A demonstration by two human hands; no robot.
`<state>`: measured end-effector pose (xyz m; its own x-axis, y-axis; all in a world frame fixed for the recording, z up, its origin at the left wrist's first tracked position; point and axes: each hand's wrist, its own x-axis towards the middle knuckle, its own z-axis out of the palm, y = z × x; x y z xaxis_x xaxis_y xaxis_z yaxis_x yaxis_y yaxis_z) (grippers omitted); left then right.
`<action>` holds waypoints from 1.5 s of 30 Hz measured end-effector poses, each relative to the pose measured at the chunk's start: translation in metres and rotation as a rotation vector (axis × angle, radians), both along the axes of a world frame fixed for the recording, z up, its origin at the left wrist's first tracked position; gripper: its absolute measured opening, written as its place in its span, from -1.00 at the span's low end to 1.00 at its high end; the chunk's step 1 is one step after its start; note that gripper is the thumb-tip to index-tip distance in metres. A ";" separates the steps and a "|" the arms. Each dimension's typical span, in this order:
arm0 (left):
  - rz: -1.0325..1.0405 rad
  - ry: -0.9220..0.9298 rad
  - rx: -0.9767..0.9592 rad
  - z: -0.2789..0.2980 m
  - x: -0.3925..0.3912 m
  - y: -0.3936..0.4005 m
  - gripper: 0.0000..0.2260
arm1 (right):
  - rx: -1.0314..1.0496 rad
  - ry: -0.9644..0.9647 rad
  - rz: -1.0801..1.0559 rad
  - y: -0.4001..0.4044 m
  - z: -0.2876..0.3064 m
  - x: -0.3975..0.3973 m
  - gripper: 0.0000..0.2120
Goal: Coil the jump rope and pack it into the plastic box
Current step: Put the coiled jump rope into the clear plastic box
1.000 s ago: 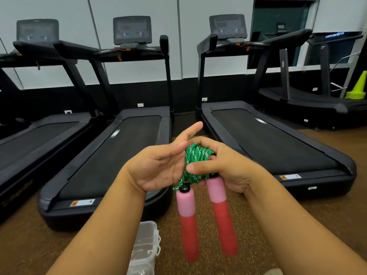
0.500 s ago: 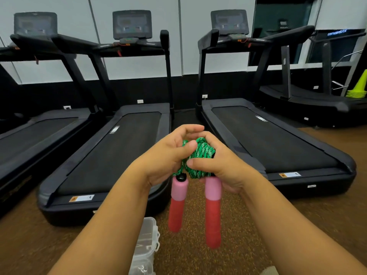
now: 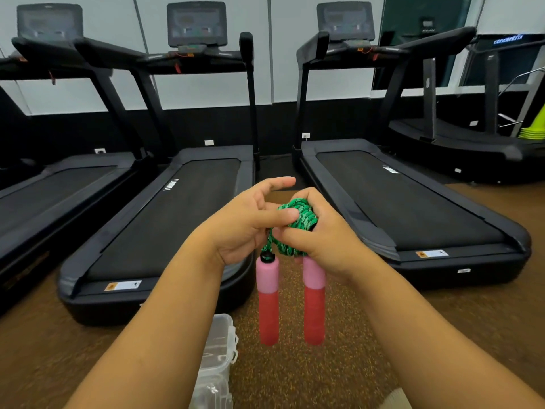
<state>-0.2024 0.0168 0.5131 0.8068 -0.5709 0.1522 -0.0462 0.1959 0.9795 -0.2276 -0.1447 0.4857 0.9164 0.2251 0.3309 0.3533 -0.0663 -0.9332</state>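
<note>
The jump rope's green braided cord (image 3: 298, 224) is bunched into a tight coil at chest height, held between both hands. My right hand (image 3: 327, 234) wraps the coil from the right and grips the top of one handle. My left hand (image 3: 244, 228) presses the coil from the left with thumb and fingers, its index finger stretched out above. Two pink and red foam handles (image 3: 268, 299) hang straight down below the coil, side by side. A clear plastic box (image 3: 216, 361) stands on the floor below, partly hidden by my left forearm.
Three black treadmills (image 3: 165, 219) stand in a row ahead, one more at the far right. Brown speckled floor (image 3: 339, 364) lies around the box. Yellow-green cones (image 3: 535, 128) are stacked at the right edge.
My left hand closed onto the green coil from an open pose, then its index finger lifted again. The handles swung a little and now hang straighter.
</note>
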 end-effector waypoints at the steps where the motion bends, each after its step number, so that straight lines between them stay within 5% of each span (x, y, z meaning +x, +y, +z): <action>1: 0.074 -0.034 0.007 -0.002 -0.001 -0.003 -0.41 | -0.016 -0.029 -0.033 0.002 -0.001 0.001 -0.71; 10: 0.534 -0.166 0.032 -0.021 0.013 -0.011 -0.86 | -0.054 -0.116 -0.174 0.017 -0.014 0.027 -0.71; 19: 0.270 -0.044 0.253 -0.055 0.021 0.007 -0.72 | -0.165 -0.168 -0.185 0.019 -0.034 0.046 -0.70; 24: 0.086 -0.007 0.343 -0.097 0.030 0.026 -0.73 | 0.083 -0.020 -0.160 0.021 -0.045 0.055 -0.70; 26: 0.149 -0.014 0.360 -0.112 0.034 0.026 -0.85 | 0.147 0.042 -0.107 0.020 -0.047 0.059 -0.70; 31: 0.401 0.009 0.204 -0.126 0.043 0.017 -0.78 | 0.126 0.127 -0.011 0.018 -0.054 0.065 -0.71; 45: 0.540 -0.037 0.231 -0.164 0.058 0.017 -0.82 | 0.200 0.336 0.098 0.032 -0.096 0.087 -0.74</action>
<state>-0.1445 0.0340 0.3490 0.9890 -0.1025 0.1065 -0.1152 -0.0829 0.9899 -0.1410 -0.1131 0.3895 0.9584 0.2783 0.0630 0.0222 0.1472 -0.9889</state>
